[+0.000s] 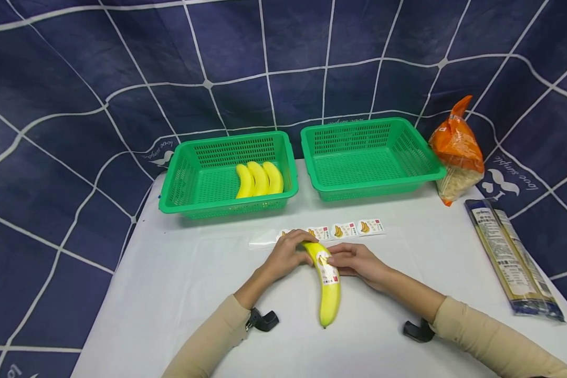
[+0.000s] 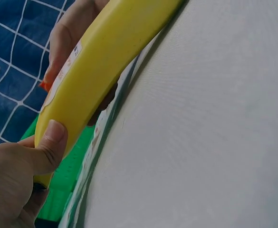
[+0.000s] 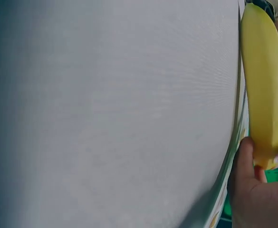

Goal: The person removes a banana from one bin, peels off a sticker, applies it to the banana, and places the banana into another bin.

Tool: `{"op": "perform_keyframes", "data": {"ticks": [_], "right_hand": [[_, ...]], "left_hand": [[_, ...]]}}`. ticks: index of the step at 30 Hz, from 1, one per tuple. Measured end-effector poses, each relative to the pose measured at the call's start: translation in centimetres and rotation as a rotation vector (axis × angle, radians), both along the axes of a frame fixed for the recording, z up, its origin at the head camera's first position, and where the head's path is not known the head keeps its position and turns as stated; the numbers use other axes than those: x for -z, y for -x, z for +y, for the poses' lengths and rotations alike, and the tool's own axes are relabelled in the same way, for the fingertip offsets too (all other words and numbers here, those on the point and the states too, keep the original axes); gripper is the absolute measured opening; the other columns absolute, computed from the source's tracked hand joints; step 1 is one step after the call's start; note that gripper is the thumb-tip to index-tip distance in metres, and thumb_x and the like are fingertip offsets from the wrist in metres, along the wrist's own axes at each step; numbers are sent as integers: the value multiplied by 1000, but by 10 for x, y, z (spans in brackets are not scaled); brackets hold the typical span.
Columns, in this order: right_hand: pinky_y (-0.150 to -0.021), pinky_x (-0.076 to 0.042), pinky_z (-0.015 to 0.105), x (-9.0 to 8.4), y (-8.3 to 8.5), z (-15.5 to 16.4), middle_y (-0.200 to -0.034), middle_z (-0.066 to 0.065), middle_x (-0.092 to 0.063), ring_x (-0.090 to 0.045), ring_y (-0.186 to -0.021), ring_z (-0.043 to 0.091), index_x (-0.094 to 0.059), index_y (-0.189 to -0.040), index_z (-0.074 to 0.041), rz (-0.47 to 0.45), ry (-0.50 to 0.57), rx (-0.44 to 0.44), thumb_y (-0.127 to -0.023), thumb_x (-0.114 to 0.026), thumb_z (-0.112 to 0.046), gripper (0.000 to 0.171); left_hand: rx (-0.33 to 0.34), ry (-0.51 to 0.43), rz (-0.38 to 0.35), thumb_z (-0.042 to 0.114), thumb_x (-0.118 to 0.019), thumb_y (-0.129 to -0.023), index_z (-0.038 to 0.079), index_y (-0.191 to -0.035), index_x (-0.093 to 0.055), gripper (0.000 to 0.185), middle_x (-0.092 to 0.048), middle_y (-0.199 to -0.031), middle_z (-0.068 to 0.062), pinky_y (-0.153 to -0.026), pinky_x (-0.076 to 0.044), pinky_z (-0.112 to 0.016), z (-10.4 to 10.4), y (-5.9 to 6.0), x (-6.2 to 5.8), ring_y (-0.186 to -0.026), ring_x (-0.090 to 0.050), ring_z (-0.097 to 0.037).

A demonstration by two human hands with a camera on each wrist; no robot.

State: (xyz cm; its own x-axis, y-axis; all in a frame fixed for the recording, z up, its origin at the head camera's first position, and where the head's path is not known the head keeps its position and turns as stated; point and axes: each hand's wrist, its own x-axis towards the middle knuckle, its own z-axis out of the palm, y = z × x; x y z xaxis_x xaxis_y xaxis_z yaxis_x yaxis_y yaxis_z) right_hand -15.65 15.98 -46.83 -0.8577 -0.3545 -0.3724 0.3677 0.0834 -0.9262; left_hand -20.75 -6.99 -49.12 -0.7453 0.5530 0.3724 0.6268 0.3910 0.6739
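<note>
A yellow banana point(image 1: 329, 304) with a white printed sticker point(image 1: 328, 274) on its upper side is held over the white table. My left hand point(image 1: 287, 255) grips its far end, the thumb pressed on the peel in the left wrist view. On the other side, my right hand point(image 1: 359, 265) holds the banana near the sticker, fingertips at the label's edge. The right wrist view shows the right thumb against the banana point(image 3: 264, 80). Just beyond the hands lies a strip of banana stickers point(image 1: 344, 230), partly hidden by the left hand.
A green basket point(image 1: 227, 208) at the back left contains three bananas point(image 1: 260, 179). Beside it stands a second green basket point(image 1: 373, 186). An orange bag point(image 1: 458, 147) leans at the back right, with long flat packages point(image 1: 510, 257) in front of it.
</note>
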Motion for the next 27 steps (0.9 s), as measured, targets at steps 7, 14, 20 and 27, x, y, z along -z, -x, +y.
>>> {"op": "perform_keyframes", "data": {"ticks": [7, 14, 20, 27], "right_hand": [[-86, -58, 30, 1, -2, 1, -113, 11, -72, -70, -96, 12, -51, -131, 11, -7, -39, 39, -83, -76, -16, 61], [-85, -58, 29, 3, -4, 1, -115, 15, -71, -70, -95, 12, -56, -129, 10, -8, -97, 86, -82, -78, -18, 59], [-86, -58, 29, 5, -5, 4, -115, 14, -71, -70, -97, 12, -57, -129, 9, -1, -106, 98, -83, -77, -20, 58], [-87, -58, 29, 4, -8, 8, -117, 12, -70, -68, -97, 11, -58, -129, 8, 9, -117, 107, -84, -76, -22, 57]], "left_hand": [[0, 15, -59, 26, -84, -67, 13, -112, -71, 49, -70, -112, -2, -99, -48, -37, 2, 3, 0, -111, -63, -19], [79, 138, -143, 24, -80, -80, 16, -128, -64, 51, -64, -129, -2, -110, -39, -50, -1, 4, -1, -126, -55, -22], [79, 45, -209, 5, -66, -82, 11, -140, -52, 60, -58, -136, -6, -109, -42, -48, 2, 11, -9, -126, -54, -25], [-127, -64, -198, 34, -74, -84, 14, -154, -27, 86, -29, -158, -5, -115, -35, -48, 33, 35, -28, -143, -35, -26]]}}
